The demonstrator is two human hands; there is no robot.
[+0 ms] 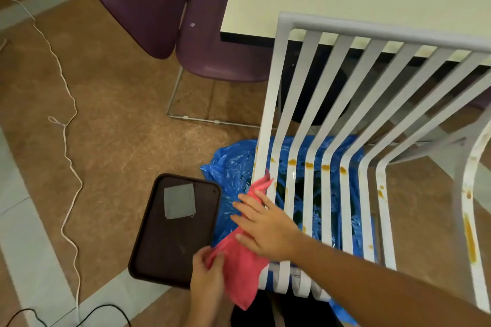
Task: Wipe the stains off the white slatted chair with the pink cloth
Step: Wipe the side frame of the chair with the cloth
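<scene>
Pressing pink cloth (239, 268) flat — right hand (265, 225), fingers spread; left hand (208, 273) pinches edge — chair (345, 25) orange-stained.

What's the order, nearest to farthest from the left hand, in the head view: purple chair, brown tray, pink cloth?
1. Pink cloth, gripped by the left hand.
2. Brown tray, on the floor just left of it.
3. Purple chair, far ahead.

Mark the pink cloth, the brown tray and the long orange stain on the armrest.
pink cloth (240, 271): head view, on its wide lower part.
brown tray (164, 247): head view, on its bare floor near the middle.
orange stain (469, 241): head view, mid-streak on the armrest.
</scene>
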